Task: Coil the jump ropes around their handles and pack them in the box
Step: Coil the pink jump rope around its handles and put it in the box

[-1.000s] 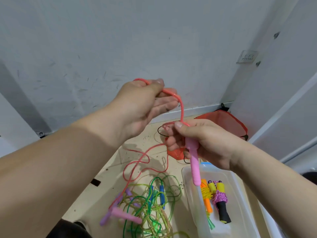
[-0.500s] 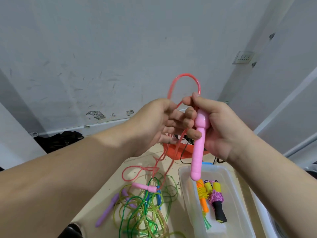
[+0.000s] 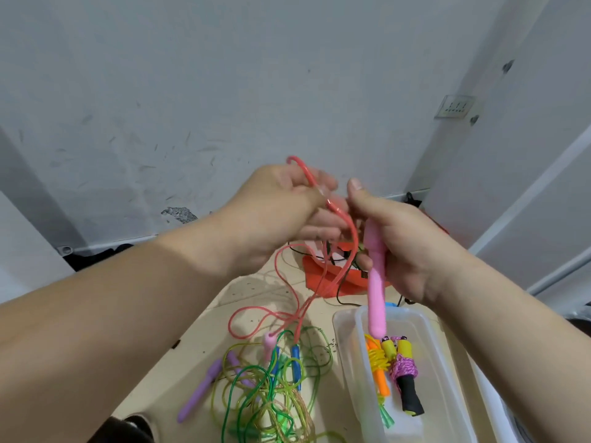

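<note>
From the head camera, the right hand (image 3: 403, 247) is closed round the upper part of 1 pink handle (image 3: 374, 282), thumb straight up beside it. The handle's long axis is nearly upright, with its free end pointing down at the far end of the box (image 3: 409, 314). It hangs in the air at centre right, above that end and not touching it. Left of it, the left hand (image 3: 284, 212) holds the red rope (image 3: 347, 225). Its fingers are blurred but look curled about the rope, which arches over them, bends down between the 2 hands and drops in 2 strands to the floor. There it loops left and ends at the other pink handle (image 3: 268, 345), which lies with its rope end far and its long axis running far to near. That handle rests on the far edge of a tangle (image 3: 265, 401) of green and yellow ropes, among which lie 2 purple handles (image 3: 200, 391) on the left and 2 blue handles (image 3: 295, 362) in the middle. The clear box stands right of the tangle and holds 2 coiled ropes side by side, lengthwise. 1 is an orange bundle (image 3: 379, 369) wound in yellow, the other a yellow-and-black bundle (image 3: 406, 378) wound in pink. A red bag (image 3: 315, 276) lies on the floor beyond the hands.
</note>
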Motion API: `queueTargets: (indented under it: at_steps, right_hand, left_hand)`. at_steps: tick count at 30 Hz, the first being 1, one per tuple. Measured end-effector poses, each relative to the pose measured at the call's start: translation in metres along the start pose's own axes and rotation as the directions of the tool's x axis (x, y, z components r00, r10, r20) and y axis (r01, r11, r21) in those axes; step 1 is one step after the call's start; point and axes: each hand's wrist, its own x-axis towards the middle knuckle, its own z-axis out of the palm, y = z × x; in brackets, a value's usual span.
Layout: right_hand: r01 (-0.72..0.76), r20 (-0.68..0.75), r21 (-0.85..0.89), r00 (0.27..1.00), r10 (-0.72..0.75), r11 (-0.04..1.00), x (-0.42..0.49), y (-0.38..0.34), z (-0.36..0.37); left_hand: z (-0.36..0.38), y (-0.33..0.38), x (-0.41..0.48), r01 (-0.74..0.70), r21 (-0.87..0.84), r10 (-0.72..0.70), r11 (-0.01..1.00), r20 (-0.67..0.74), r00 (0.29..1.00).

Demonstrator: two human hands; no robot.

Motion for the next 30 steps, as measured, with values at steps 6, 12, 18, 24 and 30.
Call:
queueTargets:
  at_steps: [6, 12, 18, 24, 30]
  right_hand:
    - [-0.06, 0.109, -0.09, 0.992, 0.07, 0.994, 0.0, 0.007, -0.001]
    - [0.045, 0.027, -0.008, 0.999, -0.045, 0.999, 0.001, 0.004, 0.005]
    - [0.014, -0.006, 0.173, 1.0, -0.013, 0.985, -0.001, -0.005, 0.007]
    - [0.023, -0.04, 0.133, 0.999, -0.017, 0.991, 0.002, -0.007, 0.003]
    - [0.012, 0.01, -0.18, 1.0, -0.01, 0.984, -0.002, 0.008, -0.002]
  left_hand:
    - [-0.018, 0.019, 0.009, -0.043, -0.446, -0.026, 0.894, -0.147, 0.989]
    - [-0.022, 0.008, 0.006, 0.165, -0.097, -0.177, 0.982, -0.133, 0.975]
    - [-0.003, -0.026, -0.009, -0.043, 0.68, -0.166, 0.732, 0.239, 0.957]
    - [-0.002, -0.029, 0.002, -0.081, 0.665, -0.01, 0.742, 0.133, 0.991]
    - [-0.009, 0.002, 0.011, -0.014, -0.045, 0.008, 0.999, -0.127, 0.992]
